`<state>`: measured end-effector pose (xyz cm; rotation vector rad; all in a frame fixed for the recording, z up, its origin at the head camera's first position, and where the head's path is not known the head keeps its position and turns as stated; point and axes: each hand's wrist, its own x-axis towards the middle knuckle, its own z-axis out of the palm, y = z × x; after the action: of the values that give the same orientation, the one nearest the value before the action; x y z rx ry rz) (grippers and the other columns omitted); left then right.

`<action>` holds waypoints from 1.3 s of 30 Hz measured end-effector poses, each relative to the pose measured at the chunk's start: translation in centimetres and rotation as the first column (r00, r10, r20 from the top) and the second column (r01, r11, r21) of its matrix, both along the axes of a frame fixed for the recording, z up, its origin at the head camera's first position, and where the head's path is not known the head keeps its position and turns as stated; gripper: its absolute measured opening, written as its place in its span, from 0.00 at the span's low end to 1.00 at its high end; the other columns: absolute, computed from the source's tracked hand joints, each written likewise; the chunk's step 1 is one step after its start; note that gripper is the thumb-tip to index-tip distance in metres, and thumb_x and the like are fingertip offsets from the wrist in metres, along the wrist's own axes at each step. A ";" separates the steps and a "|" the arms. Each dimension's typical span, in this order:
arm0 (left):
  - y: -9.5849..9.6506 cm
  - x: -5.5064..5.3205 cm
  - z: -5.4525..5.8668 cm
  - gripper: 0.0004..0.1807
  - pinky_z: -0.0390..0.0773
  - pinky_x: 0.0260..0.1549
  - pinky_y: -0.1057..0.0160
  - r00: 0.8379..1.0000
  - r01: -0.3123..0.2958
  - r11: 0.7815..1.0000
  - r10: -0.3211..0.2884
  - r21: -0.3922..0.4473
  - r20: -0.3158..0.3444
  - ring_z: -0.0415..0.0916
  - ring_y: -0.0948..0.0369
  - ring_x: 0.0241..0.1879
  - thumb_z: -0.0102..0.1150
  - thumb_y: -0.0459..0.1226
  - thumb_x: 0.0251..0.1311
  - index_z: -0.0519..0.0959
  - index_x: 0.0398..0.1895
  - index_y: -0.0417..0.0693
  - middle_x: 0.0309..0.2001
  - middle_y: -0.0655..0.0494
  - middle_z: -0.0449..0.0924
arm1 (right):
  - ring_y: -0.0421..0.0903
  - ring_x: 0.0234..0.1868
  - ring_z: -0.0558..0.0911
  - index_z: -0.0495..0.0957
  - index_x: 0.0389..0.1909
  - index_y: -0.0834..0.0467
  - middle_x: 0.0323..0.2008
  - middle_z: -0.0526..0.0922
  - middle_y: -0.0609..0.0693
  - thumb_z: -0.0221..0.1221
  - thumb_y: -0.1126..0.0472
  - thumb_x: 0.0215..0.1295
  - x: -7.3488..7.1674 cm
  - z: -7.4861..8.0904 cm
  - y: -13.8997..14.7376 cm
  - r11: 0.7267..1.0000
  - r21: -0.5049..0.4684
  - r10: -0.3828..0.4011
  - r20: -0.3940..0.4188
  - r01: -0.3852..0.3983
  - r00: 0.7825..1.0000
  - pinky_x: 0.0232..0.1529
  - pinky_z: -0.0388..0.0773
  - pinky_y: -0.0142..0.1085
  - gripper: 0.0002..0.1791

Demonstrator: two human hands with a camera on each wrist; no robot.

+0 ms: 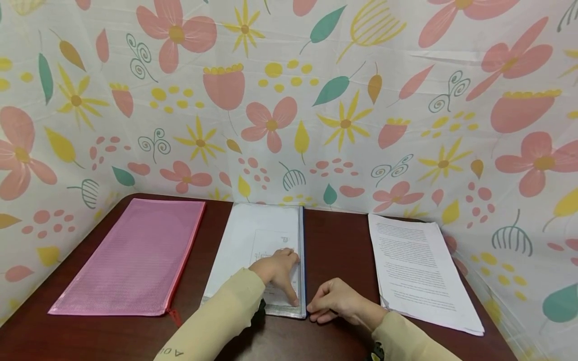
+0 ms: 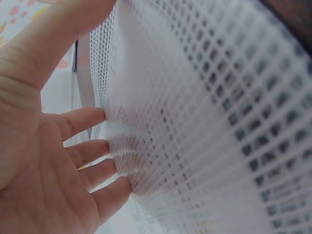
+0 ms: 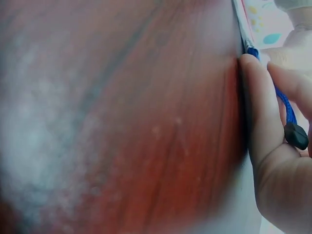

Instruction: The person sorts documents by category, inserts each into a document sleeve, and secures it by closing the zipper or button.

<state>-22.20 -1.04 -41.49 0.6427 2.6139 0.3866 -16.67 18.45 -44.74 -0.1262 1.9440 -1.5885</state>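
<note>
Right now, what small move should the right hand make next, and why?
Probably slide the blue cord zipper pull along the edge of the translucent mesh pouch: the right hand pinches it at the near corner, while the left hand rests on the pouch.

Dark letters mark the left sleeve (image 1: 217,313), only an A reading clearly; the print on the paper stack (image 1: 413,268) and white pouch's (image 1: 284,312) sheet (image 1: 265,239) is too small to read.

the clear pouch (image 1: 246,243) and pink pouch (image 1: 135,255) look like meshed plastic, the counter (image 1: 336,245) glossy wood, the sheets (image 1: 413,268) matt paper.
</note>
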 end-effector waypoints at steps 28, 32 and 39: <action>0.0 0.1 0.0 0.58 0.68 0.62 0.53 1.000 0.008 1.000 -0.008 0.010 0.002 0.51 0.54 0.71 0.79 0.57 0.26 0.63 0.66 0.53 0.72 0.52 0.53 | 0.44 0.22 0.84 0.79 0.25 0.69 0.22 0.85 0.58 0.64 0.70 0.49 -1.3 -0.2 -0.2 0.999 0.039 -0.019 -0.090 0.022 0.996 0.24 0.82 0.37 0.05; 0.1 0.0 -0.1 0.63 0.65 0.64 0.54 1.000 0.012 1.000 -0.012 -0.028 -0.005 0.50 0.55 0.72 0.78 0.60 0.26 0.58 0.70 0.49 0.73 0.52 0.51 | 0.44 0.22 0.84 0.78 0.26 0.69 0.24 0.85 0.58 0.63 0.70 0.50 -1.8 -0.2 -0.2 0.999 0.037 -0.030 -0.089 0.034 0.996 0.25 0.82 0.37 0.05; 0.1 -0.6 -0.1 0.61 0.66 0.64 0.59 0.997 0.037 0.996 -0.042 -0.080 -0.057 0.55 0.54 0.70 0.77 0.60 0.28 0.62 0.69 0.44 0.71 0.52 0.55 | 0.45 0.23 0.85 0.78 0.28 0.71 0.27 0.86 0.60 0.62 0.70 0.52 -2.7 -0.1 -0.2 0.998 0.041 -0.047 -0.111 0.052 0.993 0.25 0.83 0.38 0.05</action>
<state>-22.80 -0.99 -41.63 0.6881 2.6526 0.2552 -19.37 18.23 -44.84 -0.1519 2.0802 -1.5996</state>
